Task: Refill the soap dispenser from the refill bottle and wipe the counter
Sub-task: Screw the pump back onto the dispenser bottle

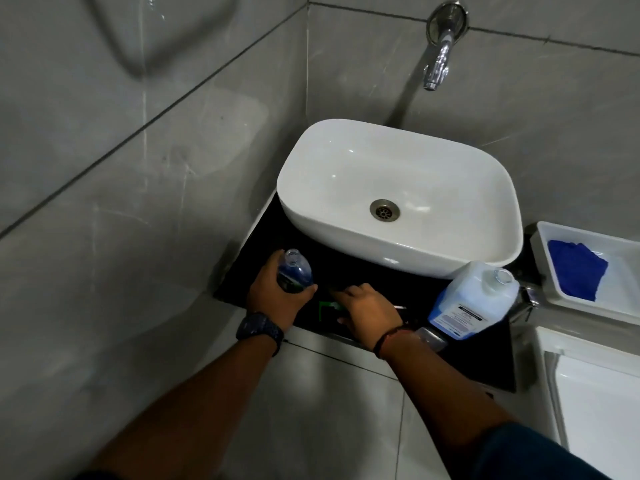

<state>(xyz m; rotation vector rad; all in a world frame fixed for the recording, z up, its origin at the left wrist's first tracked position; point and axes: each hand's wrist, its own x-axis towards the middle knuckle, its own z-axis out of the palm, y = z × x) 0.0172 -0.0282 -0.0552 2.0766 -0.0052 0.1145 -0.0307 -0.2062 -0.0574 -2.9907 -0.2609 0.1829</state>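
Observation:
My left hand (277, 299) grips a small clear soap dispenser bottle (294, 270) with blue liquid inside; its neck is open, with no pump on it. The bottle stands on the black counter (478, 358) at the front left of the basin. My right hand (367, 311) rests palm down on the counter over a green pump head (325, 308), fingers curled around it. The large refill bottle (471, 299) with pale blue soap and a white label stands uncapped to the right of my right hand. A clear cap (431, 337) lies beside its base.
A white basin (398, 195) fills the counter's back, under a chrome wall tap (438, 64). A white tray (554, 289) at the right holds a blue cloth (576, 266). A chrome fitting (530, 299) sits between tray and refill bottle. Grey tiled walls close in left and behind.

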